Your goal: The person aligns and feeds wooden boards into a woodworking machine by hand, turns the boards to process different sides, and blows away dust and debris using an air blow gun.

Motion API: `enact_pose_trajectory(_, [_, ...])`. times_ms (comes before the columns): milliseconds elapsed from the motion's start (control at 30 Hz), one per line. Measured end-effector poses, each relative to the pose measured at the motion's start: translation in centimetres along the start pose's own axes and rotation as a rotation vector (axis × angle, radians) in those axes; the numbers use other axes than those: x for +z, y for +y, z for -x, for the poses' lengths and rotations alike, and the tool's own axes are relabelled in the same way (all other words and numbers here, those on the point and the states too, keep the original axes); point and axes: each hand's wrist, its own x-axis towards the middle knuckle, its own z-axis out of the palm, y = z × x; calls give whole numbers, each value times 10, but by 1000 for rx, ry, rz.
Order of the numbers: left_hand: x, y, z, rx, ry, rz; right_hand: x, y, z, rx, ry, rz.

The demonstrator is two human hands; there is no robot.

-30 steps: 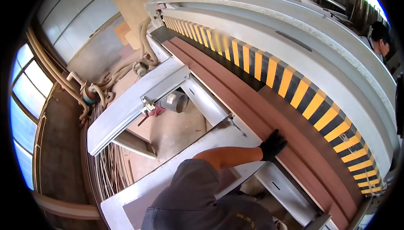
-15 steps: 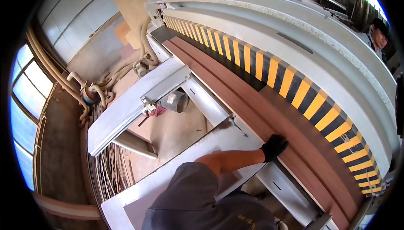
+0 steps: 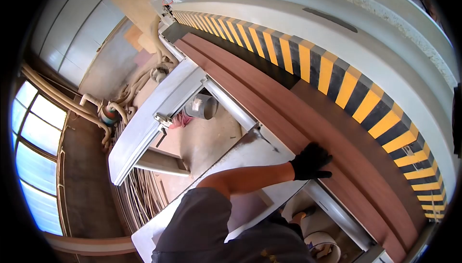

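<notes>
My left hand (image 3: 310, 162), in a black glove, rests palm down on long reddish-brown boards (image 3: 269, 114). Its thumb is spread from the fingers, and it grips nothing. The boards lie side by side or overlapping along the machine bed, beside a yellow-and-black striped guard (image 3: 304, 61). A darker brown panel (image 3: 337, 116) lies between them and the guard. My right hand is not in view.
A pale sliding table frame (image 3: 154, 99) with a metal clamp (image 3: 162, 118) stands left. Beyond are a grey bucket (image 3: 202, 106), hoses (image 3: 137, 77) and thin wood strips (image 3: 139, 195). A white bucket (image 3: 325, 243) stands below.
The view has shifted, and the co-worker formerly at right is no longer clearly visible. My left hand has opened out on the boards, with its thumb now spread from the fingers.
</notes>
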Motion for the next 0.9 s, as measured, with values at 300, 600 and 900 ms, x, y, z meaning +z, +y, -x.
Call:
enact_pose_trajectory(300, [-68, 53, -277, 169, 1100, 1005, 11, -10, -19, 12, -58, -30])
enact_pose_trajectory(600, [21, 44, -243, 81, 930, 491, 11, -8, -23, 34, -69, -40])
enact_pose_trajectory(900, [82, 44, -200, -244, 692, 792, 13, -4, -32, 38, -74, -42])
